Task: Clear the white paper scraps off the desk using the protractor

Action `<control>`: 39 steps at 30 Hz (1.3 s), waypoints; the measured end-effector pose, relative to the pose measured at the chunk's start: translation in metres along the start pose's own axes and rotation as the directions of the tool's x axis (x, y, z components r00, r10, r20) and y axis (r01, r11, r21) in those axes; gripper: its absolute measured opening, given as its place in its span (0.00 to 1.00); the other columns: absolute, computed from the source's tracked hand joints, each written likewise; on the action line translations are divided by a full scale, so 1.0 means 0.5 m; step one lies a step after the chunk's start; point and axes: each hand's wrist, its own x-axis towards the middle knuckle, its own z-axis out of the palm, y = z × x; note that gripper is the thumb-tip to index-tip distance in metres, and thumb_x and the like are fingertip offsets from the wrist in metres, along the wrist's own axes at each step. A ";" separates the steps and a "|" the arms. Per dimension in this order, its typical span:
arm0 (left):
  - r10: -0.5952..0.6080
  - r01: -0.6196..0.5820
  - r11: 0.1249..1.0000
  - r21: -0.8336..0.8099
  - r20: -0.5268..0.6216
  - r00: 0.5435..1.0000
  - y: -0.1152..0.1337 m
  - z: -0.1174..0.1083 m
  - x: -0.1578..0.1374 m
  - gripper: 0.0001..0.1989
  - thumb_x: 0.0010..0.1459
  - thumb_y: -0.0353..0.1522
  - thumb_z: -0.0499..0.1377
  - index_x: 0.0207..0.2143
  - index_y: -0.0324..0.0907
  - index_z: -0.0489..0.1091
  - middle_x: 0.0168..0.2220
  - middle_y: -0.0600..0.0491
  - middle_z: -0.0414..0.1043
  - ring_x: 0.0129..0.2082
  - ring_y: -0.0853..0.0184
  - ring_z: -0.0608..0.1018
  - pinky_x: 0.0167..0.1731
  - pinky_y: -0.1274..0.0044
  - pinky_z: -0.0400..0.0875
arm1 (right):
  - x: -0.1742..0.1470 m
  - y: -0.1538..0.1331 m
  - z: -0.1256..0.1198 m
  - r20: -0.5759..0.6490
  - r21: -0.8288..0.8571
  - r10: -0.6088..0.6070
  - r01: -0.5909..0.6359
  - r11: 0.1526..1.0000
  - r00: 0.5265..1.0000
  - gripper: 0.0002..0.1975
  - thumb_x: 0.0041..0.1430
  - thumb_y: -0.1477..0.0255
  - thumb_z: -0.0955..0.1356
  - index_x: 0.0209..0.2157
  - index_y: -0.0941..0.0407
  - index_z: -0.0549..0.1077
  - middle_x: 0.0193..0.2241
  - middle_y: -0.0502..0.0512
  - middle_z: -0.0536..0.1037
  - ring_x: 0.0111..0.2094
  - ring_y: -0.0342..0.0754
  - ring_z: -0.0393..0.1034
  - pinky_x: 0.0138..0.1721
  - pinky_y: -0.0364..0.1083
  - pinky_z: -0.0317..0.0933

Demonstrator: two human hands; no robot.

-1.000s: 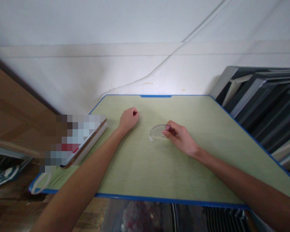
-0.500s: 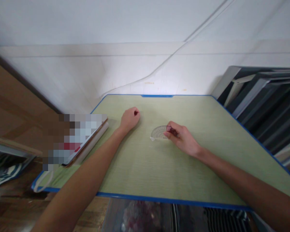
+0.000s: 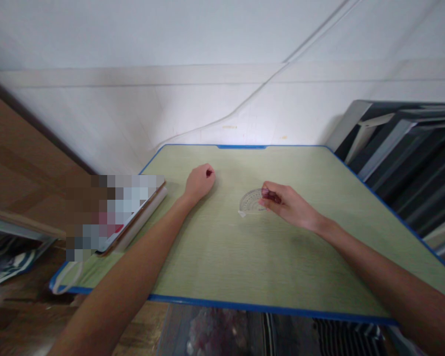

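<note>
A clear half-round protractor (image 3: 251, 201) with dark scale markings is pinched at its right side by my right hand (image 3: 287, 202). The thumb and curled fingers cover that end, and the flat edge faces me. I cannot tell whether it touches the tabletop or hangs just above it. A small pale patch shows at its left corner. Further left, my left hand (image 3: 200, 180) rests on the table in a loose fist, apart from the protractor, and nothing shows in it.
The pale green table (image 3: 222, 262) has a blue rim. On its left lies a book-like stack (image 3: 144, 217), partly pixelated, with a white strap (image 3: 68, 284) near it. Dark framed panels (image 3: 404, 163) lean along the right. A white wall with a cable (image 3: 241, 105) stands behind.
My right hand has moved a little to the right, carrying the protractor along. My left hand has stayed where it was.
</note>
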 end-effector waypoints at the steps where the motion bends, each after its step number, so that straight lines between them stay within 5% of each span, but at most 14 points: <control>1: -0.002 0.002 1.000 -0.001 0.000 1.000 0.000 0.000 0.000 0.10 0.49 0.30 0.48 0.26 0.39 0.68 0.28 0.51 0.71 0.29 0.69 0.68 0.33 0.77 0.62 | 0.000 0.001 -0.003 0.009 0.000 0.000 0.000 1.000 1.000 0.08 0.52 0.69 0.62 0.24 0.56 0.57 0.18 0.45 0.59 0.20 0.39 0.53 0.21 0.40 0.48; 14: 0.009 -0.009 1.000 0.002 0.006 1.000 -0.002 0.001 0.002 0.09 0.49 0.30 0.48 0.26 0.39 0.67 0.29 0.50 0.71 0.30 0.69 0.69 0.34 0.76 0.63 | -0.006 0.001 -0.064 0.198 -0.027 0.078 -0.075 0.997 0.977 0.10 0.53 0.68 0.62 0.22 0.56 0.56 0.17 0.45 0.60 0.20 0.39 0.54 0.22 0.41 0.49; 26: 0.005 -0.005 1.000 0.008 0.009 1.000 -0.001 -0.002 0.000 0.10 0.50 0.30 0.48 0.27 0.40 0.68 0.30 0.50 0.72 0.30 0.68 0.69 0.35 0.76 0.64 | -0.022 -0.008 -0.068 0.167 -0.145 -0.011 0.035 0.989 0.986 0.08 0.55 0.70 0.62 0.24 0.56 0.59 0.21 0.47 0.63 0.22 0.41 0.58 0.25 0.42 0.50; 39: 0.007 -0.008 1.000 0.029 0.009 1.000 -0.001 -0.002 0.000 0.10 0.50 0.30 0.47 0.27 0.39 0.68 0.30 0.50 0.72 0.30 0.68 0.69 0.34 0.76 0.63 | -0.020 -0.006 -0.087 0.084 0.019 0.010 -0.011 1.000 0.996 0.11 0.53 0.66 0.63 0.23 0.56 0.58 0.19 0.46 0.60 0.21 0.39 0.55 0.22 0.41 0.50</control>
